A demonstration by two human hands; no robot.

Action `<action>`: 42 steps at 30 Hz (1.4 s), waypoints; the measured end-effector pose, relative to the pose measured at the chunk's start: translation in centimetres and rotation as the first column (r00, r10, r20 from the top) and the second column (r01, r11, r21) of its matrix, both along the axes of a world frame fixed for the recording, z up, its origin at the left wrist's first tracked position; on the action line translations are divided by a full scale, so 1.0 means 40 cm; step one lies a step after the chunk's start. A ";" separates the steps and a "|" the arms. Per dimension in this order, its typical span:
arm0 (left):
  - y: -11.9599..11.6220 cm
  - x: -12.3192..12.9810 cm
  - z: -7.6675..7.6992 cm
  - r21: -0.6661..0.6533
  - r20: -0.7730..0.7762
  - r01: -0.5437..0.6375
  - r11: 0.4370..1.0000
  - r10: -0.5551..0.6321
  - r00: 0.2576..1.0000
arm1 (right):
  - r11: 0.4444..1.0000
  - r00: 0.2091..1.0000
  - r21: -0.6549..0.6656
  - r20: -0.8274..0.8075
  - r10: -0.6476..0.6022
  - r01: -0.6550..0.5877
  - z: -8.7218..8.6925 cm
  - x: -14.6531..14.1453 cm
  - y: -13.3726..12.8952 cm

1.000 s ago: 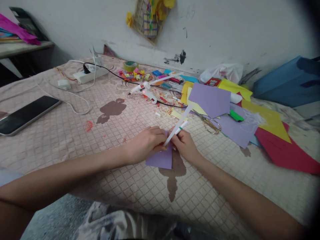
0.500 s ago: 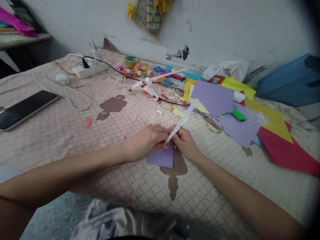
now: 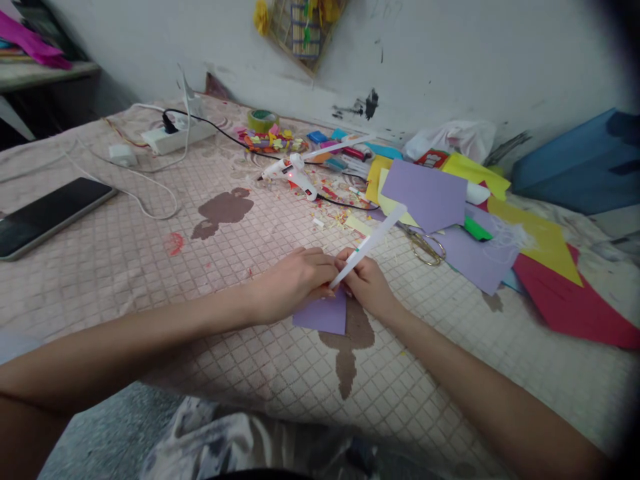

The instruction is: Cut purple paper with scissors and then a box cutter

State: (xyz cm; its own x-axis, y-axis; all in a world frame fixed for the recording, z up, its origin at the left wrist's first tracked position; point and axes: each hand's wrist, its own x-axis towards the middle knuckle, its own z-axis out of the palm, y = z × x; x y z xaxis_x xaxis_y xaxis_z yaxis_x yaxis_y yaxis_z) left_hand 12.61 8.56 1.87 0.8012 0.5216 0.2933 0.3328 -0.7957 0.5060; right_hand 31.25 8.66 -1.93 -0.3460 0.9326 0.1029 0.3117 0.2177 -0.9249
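- Gripping the purple card [image 3: 321,316] by its far part with the left hand [image 3: 297,283], fingers bent over it.
- Curling the right hand [image 3: 369,283] shut, fingertips close to the left ones; cannot tell its exact hold, with the fingers partly hidden by the white strip [image 3: 376,239].
- Slanting the strip up and away to the right, low end at the left fingertips, crossing in front of the right fingers.
- Keeping the card low over the near middle of the counter [image 3: 240,267], beside a brown patch in the cloth pattern; cannot tell whether touching the cloth.
- Lying beyond the hands: glue gun [image 3: 294,175], red light on, nozzle to the left, among colored scraps [image 3: 345,207].
- Sitting behind the gun: tape roll [image 3: 263,121], next to small bright pieces [image 3: 275,141].
- Resting right of the hands: scissors [image 3: 425,247], near a purple sheet [image 3: 425,193], with yellow sheet [image 3: 537,233], red sheet [image 3: 570,303] and green piece [image 3: 477,229] further right.
- Set at the left: phone [image 3: 53,215], with power strip [image 3: 177,139] and white adapter [image 3: 123,155] beyond.
- Standing at far right: blue bin [image 3: 575,160]; near it, plastic bag [image 3: 453,139].
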 end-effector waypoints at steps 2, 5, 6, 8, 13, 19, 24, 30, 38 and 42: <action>0.001 0.002 0.000 0.007 -0.007 -0.006 1.000 0.006 1.000 | 1.000 1.000 -0.015 0.002 -0.003 0.003 -0.002 0.000 0.000; 0.003 0.006 0.002 0.011 -0.005 0.001 1.000 -0.001 1.000 | 1.000 1.000 -0.014 0.005 -0.002 0.002 -0.004 0.001 0.003; 0.003 0.007 0.002 0.010 -0.002 0.007 1.000 -0.007 1.000 | 1.000 1.000 -0.009 0.005 -0.001 0.001 -0.004 0.001 0.003; 0.005 0.008 0.003 0.009 0.003 0.017 1.000 -0.017 1.000 | 1.000 1.000 -0.005 0.004 0.003 -0.003 -0.003 0.000 0.005; 0.005 0.008 0.004 0.005 0.009 0.018 1.000 -0.018 1.000 | 1.000 1.000 0.002 0.013 0.013 -0.013 0.000 -0.001 0.005; 0.003 0.006 0.002 -0.001 0.013 0.016 1.000 -0.016 1.000 | 0.999 1.000 0.032 0.020 0.011 -0.012 -0.002 0.002 0.000; 0.005 0.006 0.000 0.005 0.006 0.003 1.000 -0.003 1.000 | 0.997 0.999 0.075 0.046 0.000 -0.003 -0.005 0.007 -0.003; 0.003 0.005 0.007 -0.024 -0.018 -0.007 1.000 0.006 1.000 | 0.997 0.999 0.078 0.034 -0.022 0.019 -0.004 0.010 -0.016; 0.001 0.003 0.006 -0.048 -0.020 -0.014 0.999 0.014 1.000 | 0.991 0.995 0.113 0.068 -0.079 0.071 0.003 0.019 -0.049; 0.002 0.002 0.007 -0.045 -0.014 -0.011 0.999 0.011 1.000 | 0.994 0.996 0.086 0.060 -0.068 0.063 0.008 0.025 -0.066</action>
